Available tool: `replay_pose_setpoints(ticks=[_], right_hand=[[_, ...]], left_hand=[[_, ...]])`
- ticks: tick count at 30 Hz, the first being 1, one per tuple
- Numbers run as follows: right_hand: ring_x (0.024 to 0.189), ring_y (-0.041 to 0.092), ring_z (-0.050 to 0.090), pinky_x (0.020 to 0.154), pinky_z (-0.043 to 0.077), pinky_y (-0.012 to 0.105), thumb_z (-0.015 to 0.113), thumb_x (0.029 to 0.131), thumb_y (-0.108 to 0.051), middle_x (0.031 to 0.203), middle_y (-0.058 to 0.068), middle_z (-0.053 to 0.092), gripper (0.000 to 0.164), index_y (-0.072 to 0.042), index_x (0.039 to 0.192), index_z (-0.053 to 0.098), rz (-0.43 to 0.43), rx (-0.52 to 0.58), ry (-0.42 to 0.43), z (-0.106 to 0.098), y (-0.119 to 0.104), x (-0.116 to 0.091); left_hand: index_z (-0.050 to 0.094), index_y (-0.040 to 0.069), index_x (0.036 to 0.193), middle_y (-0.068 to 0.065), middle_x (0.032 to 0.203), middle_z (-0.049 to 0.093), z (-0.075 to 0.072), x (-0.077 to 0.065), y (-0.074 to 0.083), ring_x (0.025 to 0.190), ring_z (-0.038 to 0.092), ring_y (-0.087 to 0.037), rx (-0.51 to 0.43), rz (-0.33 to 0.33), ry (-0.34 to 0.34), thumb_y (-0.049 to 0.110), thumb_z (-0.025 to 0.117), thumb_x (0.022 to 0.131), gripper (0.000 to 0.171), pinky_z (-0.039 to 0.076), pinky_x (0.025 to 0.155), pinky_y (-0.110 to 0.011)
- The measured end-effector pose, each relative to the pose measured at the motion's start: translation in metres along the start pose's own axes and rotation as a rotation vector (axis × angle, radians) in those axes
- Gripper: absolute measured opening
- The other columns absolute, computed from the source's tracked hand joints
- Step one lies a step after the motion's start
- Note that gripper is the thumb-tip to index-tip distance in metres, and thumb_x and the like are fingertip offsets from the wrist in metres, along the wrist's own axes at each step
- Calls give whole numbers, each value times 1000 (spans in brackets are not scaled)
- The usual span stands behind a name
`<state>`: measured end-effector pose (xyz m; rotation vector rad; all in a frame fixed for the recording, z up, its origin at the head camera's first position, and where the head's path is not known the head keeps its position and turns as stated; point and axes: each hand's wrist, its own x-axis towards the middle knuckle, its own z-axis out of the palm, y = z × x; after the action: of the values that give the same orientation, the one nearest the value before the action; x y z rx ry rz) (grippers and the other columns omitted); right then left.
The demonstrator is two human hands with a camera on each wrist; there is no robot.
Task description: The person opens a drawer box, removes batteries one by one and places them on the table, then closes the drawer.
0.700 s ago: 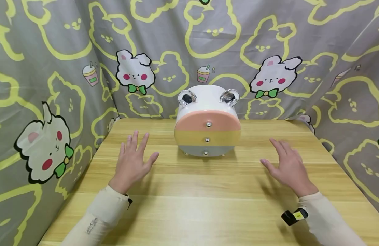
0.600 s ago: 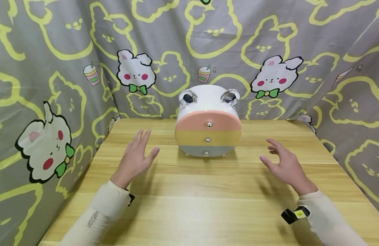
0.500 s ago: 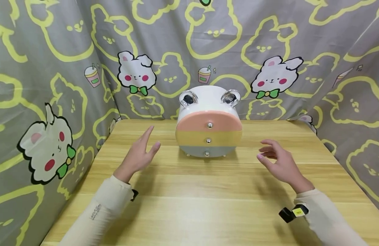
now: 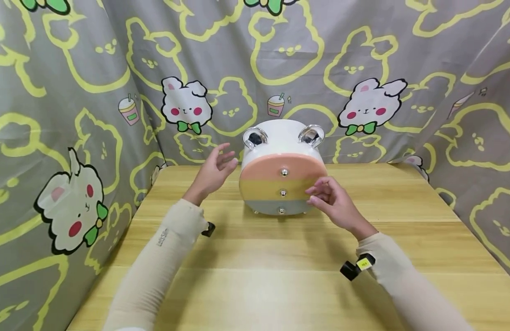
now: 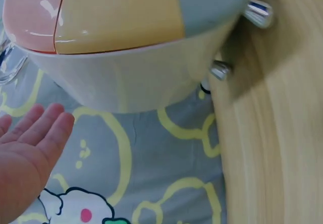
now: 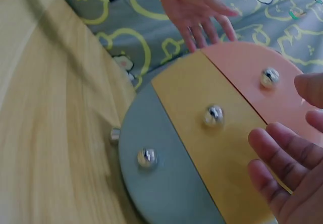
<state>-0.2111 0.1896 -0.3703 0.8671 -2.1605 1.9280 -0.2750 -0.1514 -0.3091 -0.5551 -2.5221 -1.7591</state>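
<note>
Striped cabinet point(image 4: 266, 185), upright at frame centre, toward the back of the wooden table point(image 4: 275, 289), three silver knobs point(image 4: 283, 193) down its front. Left hand point(image 4: 215, 171) just left of it, fingers apart and relaxed. Right hand point(image 4: 337, 206) right of centre, before the cabinet's right edge, fingers loosely bent, thumb apart. Patterned grey curtain point(image 4: 230, 50) across the upper frame.

Left grip point(image 4: 212, 174) and right grip point(image 4: 339, 207) hover apart, fingers point(image 6: 282, 157) loosely bent.
</note>
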Motion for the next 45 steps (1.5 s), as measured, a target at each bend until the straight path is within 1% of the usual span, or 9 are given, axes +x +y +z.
replay_pose_setpoints(ticks=[4,8,14,20,25,28,33,38,45], right_hand=[[91,22,65,80,53,28,54,92,11,112,39,52,38,13,124,35,-5,7,-40,11,2,10],[92,33,65,80,54,30,55,92,10,114,38,52,43,10,129,34,-8,10,-80,19,1,20],[93,42,62,80,54,32,56,92,9,118,32,53,50,4,137,34,-48,-4,-110,25,-1,31],[106,45,55,82,54,37,56,90,11,124,30,50,51,6,137,36,-88,41,-121,30,2,36],[101,49,57,79,55,40,56,90,10,120,32,52,52,7,138,37,-82,68,-106,36,2,41],[98,48,59,78,55,40,57,90,9,119,31,54,53,5,139,38,-63,57,-94,40,1,46],[89,35,66,77,55,37,58,91,9,116,30,58,54,3,141,39,-33,31,-93,48,1,51],[87,32,66,77,55,36,58,90,10,115,29,59,53,3,139,41,-16,9,-72,48,-1,52],[92,33,64,79,55,36,58,90,8,114,28,60,48,5,136,44,-6,10,-54,48,1,53]], left_hand=[[24,13,152,-13,149,38,7,14,2,132,43,-28,-76,-12,10,31,58,98,66,37,105,-39],[24,12,152,-14,151,35,12,23,3,135,39,-28,-86,-2,15,30,60,97,67,35,107,-39],[24,11,152,-18,151,33,22,35,4,137,36,-30,-96,28,-12,30,60,97,68,34,107,-37],[25,9,151,-18,150,37,30,45,1,136,37,-28,-67,120,-53,23,62,96,68,28,111,-39],[26,8,150,-18,149,38,31,52,-3,138,34,-26,-44,166,-66,21,62,95,67,24,113,-39],[29,6,149,-19,150,36,29,55,-6,139,31,-26,-63,159,-66,20,58,98,60,25,112,-36],[44,3,142,-10,151,39,25,56,-10,138,34,-19,-54,122,-92,18,54,100,45,29,110,-32],[46,5,141,-8,151,38,25,60,-5,140,29,-18,-36,115,-109,19,55,99,45,24,112,-30],[45,10,143,-12,137,52,24,62,0,123,49,-22,-63,24,-128,33,51,101,48,39,103,-37]])
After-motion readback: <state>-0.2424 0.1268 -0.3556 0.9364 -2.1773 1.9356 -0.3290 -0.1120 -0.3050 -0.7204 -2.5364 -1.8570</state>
